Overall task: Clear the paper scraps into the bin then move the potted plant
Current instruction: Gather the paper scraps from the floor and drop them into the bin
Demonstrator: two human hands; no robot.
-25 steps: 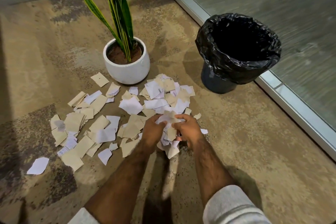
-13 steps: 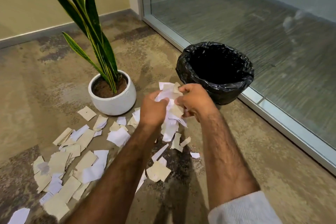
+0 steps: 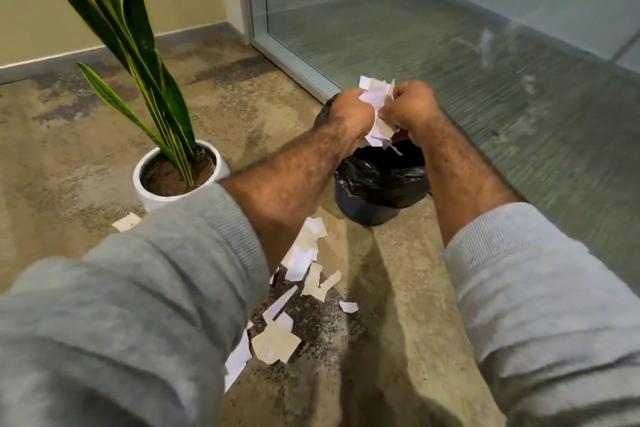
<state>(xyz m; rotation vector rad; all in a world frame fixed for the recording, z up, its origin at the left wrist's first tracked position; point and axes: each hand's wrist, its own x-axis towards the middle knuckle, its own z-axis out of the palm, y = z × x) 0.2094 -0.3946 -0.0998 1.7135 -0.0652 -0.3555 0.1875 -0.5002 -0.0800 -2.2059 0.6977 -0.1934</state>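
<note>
— Well, where do we stand?
— Our left hand [image 3: 349,114] and right hand [image 3: 414,104] each have their grip clamped on one bunch of scraps [image 3: 375,102], held above the open mouth of the bin [image 3: 377,191]. Loose scraps [image 3: 303,255] lie on the floor [image 3: 270,114] between our arms.
— And the edges?
— The bin stands just beside the glass wall's frame [image 3: 294,68]. The potted plant [image 3: 180,180] sits to its left, apart, with bare floor between them.

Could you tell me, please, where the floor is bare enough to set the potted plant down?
Bare floor lies left of the white pot toward the baseboard, and behind it up to the glass partition frame; also just in front of the bin. It is crowded with paper scraps beside the left forearm.
</note>
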